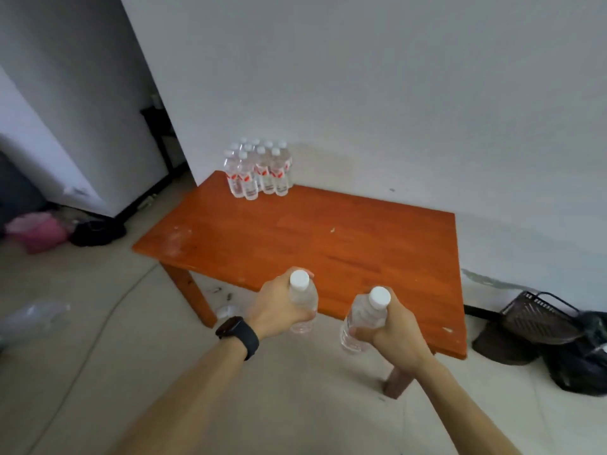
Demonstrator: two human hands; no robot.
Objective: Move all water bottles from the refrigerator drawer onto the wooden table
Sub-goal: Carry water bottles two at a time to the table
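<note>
Near edge: two bare forearms reach in, one water bottle per hand, at the near side of the surface.
L hand point(276, 303), black watch point(238, 336) on the wrist, grips an upright bottle point(302, 300) w/ white cap. R hand point(391, 333) has its fingers point(363, 332) clenched round the middle of a second bottle point(364, 316), which tilts slightly. Both are held in the air by the near edge of the orange-brown wooden surface point(328, 238), not set down. At its far-left corner, against the white wall, stands a tight bottle cluster point(258, 172), all upright, approx. ten. On the floor: black bag point(574, 349) at right, pink item point(36, 231) at far left.
</note>
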